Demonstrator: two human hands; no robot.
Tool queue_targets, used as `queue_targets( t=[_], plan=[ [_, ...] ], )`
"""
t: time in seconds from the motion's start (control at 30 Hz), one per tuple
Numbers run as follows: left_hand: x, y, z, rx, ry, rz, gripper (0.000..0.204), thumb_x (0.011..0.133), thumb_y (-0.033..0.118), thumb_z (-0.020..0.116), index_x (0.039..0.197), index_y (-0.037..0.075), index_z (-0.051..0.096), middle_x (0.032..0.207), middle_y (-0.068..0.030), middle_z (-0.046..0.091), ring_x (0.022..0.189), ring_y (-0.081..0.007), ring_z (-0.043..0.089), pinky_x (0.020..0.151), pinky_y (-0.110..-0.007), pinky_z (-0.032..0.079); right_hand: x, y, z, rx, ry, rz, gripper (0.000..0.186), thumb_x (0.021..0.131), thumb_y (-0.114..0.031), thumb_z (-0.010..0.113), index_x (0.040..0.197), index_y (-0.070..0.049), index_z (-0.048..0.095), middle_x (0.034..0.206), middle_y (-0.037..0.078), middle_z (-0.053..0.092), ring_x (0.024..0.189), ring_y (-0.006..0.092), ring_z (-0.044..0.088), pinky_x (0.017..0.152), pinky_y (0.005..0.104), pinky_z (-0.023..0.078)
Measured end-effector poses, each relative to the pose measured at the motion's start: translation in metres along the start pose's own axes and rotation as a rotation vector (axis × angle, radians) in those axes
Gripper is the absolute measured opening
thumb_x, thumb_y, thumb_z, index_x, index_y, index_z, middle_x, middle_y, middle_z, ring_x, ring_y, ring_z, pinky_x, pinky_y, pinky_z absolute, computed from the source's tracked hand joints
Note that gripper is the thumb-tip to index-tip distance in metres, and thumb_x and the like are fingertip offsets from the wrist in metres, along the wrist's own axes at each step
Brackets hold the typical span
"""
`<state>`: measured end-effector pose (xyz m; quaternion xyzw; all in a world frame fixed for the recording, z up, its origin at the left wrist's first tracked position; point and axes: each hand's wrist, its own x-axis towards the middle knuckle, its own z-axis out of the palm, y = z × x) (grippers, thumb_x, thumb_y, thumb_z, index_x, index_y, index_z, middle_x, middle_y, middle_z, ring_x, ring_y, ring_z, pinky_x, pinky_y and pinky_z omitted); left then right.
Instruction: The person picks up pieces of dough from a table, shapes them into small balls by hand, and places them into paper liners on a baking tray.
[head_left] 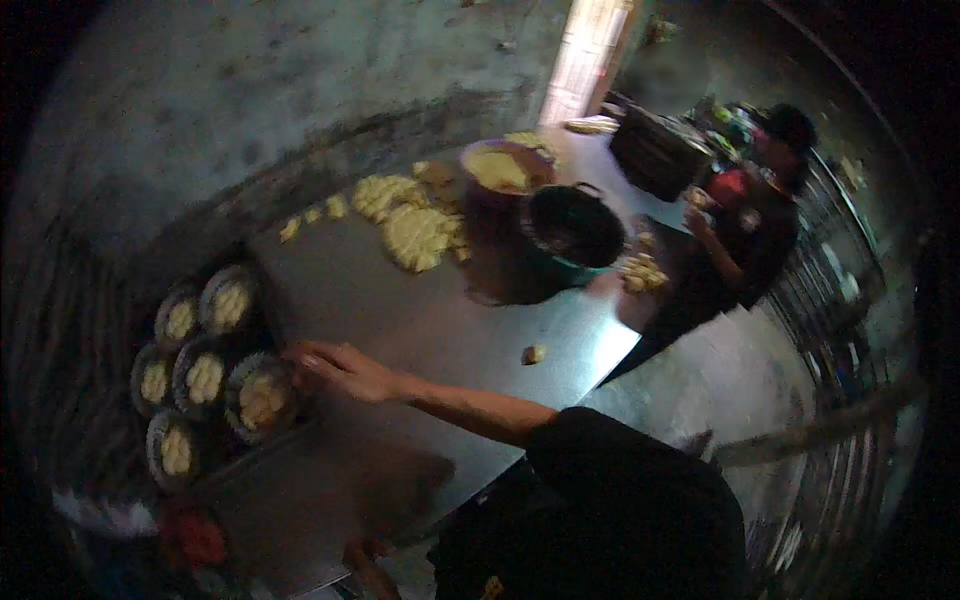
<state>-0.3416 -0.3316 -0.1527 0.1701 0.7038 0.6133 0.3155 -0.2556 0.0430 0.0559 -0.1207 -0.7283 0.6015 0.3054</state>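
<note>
My right hand (345, 372) reaches left across the metal table, its fingers stretched out beside the nearest round tin (240, 425). Nothing shows in that hand, though its fingertips are dim and blurred. Several brownish-yellow dough pieces (263, 402) lie in this tin. Close by, more round tins with pale rims, such as the middle one (181, 375), hold pale yellow dough lumps (205, 378). Down at the table's near edge is my left hand (368, 552), partly seen and dark; its fingers are too blurred to make out.
Large yellow dough masses (420, 238) lie along the table's (400, 320) far side. Beyond stand a tub of yellow dough (500, 170) and a dark green-rimmed basin (575, 230). One small dough piece (534, 354) sits alone. A co-worker (755, 220) stands at the right.
</note>
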Motion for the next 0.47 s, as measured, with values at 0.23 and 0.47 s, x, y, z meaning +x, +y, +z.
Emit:
queue_targets(
  t=[0.23,0.47],
  plan=[
    [0.062,0.11,0.149,0.087,-0.335,-0.052,0.04,0.1,0.034,0.055,0.074,0.003,0.056,0.062,-0.0062,0.053,0.05,-0.0147,0.049,0.053,-0.03,0.041,-0.349,0.032,-0.13,-0.155,1.173,0.127,0.038,0.108,-0.028,0.035,0.117,-0.002,0.062,0.09,0.008,0.069,0.08,0.0127,0.061,0.071,0.0267,0.047],
    [0.035,0.123,0.304,0.058,-0.814,0.082,0.035,0.099,0.034,0.057,0.084,0.002,0.06,0.064,-0.0055,0.055,0.051,-0.0136,0.047,0.051,-0.031,0.041,-0.658,0.054,-0.078,0.01,1.843,0.614,0.039,0.104,-0.038,0.045,0.116,-0.005,0.062,0.086,0.007,0.07,0.073,0.0141,0.062,0.069,0.0268,0.049]
  ],
)
